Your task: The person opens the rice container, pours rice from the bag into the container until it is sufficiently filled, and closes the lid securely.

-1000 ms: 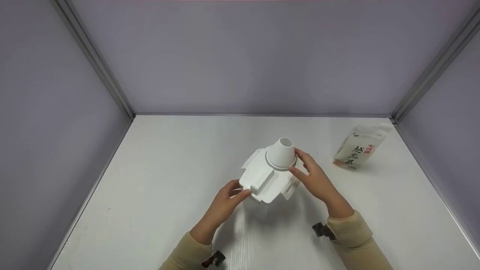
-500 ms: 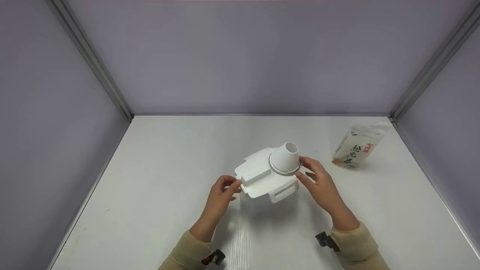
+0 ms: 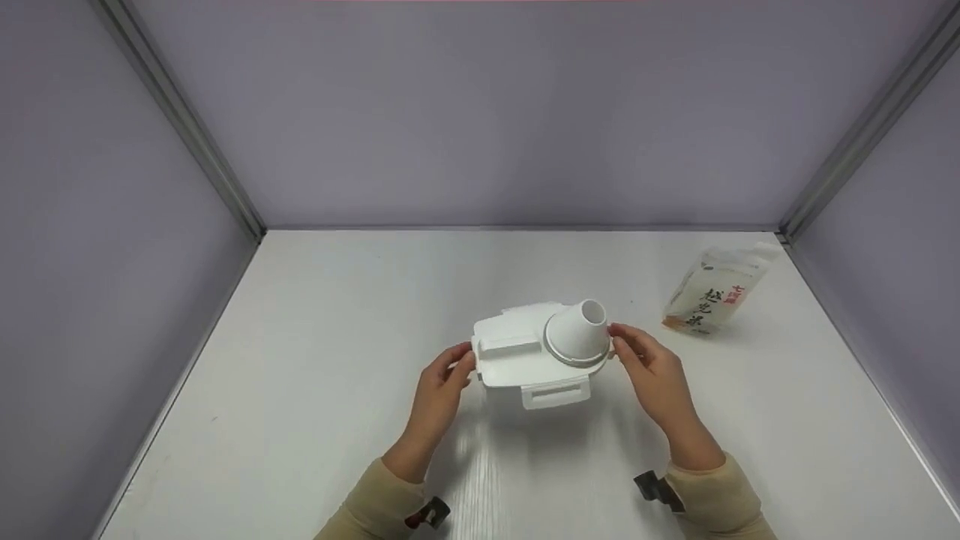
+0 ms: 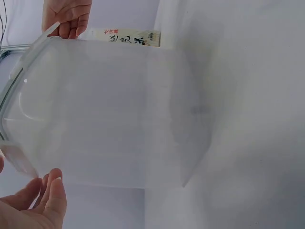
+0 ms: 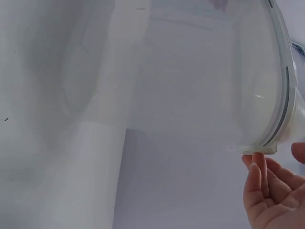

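Observation:
A tall see-through storage container (image 4: 105, 114) stands under a white lid (image 3: 517, 370), which carries a white cone-shaped spout (image 3: 576, 334) and side clips. At the lid's left end, my left hand (image 3: 437, 394) grips the left clip (image 4: 20, 161), which juts outward from the container wall. On the opposite side my right hand (image 3: 660, 382) holds the right clip (image 5: 259, 149), fingers at its lower edge and thumb higher up. The front clip (image 3: 556, 392) hangs tilted out from the lid. In the head view the lid hides most of the container body.
A bag of rice (image 3: 712, 294) with printed characters stands at the back right of the white table (image 3: 337, 337). Grey panels (image 3: 510, 112) enclose the table at the back and on both sides.
The lid and container have turned, bringing the front clip toward me and the spout to the right. Both hands have shifted with it, the right one moving right and toward me.

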The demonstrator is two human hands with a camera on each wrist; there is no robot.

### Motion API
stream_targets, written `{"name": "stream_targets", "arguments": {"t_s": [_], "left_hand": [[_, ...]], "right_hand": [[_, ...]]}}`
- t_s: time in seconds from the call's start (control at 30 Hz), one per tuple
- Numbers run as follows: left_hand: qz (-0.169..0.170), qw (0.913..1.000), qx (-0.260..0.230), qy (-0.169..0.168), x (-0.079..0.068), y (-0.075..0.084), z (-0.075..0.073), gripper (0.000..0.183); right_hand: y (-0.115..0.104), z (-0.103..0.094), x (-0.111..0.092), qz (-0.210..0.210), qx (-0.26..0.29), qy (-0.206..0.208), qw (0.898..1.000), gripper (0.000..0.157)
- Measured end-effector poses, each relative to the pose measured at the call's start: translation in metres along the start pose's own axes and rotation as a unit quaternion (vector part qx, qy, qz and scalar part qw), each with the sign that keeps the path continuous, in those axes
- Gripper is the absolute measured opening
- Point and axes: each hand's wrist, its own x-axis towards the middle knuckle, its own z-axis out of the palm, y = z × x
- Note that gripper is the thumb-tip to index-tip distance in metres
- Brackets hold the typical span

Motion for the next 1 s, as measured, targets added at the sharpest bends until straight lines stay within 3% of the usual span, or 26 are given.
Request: {"name": "stream_targets", "arguments": {"t_s": [0.43,0.57,0.7,0.8,1.0], "left_hand": [[0.016,0.9995,-0.009,-0.027,0.0,0.008,0.001,0.048],[0.03,0.9988,-0.019,-0.034,0.004,0.003,0.0,0.049],[0.035,0.9986,-0.019,-0.035,0.006,0.003,-0.001,0.049],[0.016,0.9993,-0.006,-0.034,0.008,0.004,-0.002,0.05],[-0.064,0.9962,-0.007,-0.059,0.013,0.007,-0.006,0.054]], "right_hand": [[0.005,0.003,0.001,0.007,-0.005,-0.002,1.0,0.033],[0.006,0.003,0.004,0.046,0.008,-0.046,0.998,0.044],[0.01,0.003,0.007,0.095,0.061,-0.107,0.988,0.052],[0.013,0.001,0.009,0.115,0.105,-0.131,0.979,0.052],[0.019,-0.005,0.013,0.135,0.176,-0.162,0.962,0.054]]}}
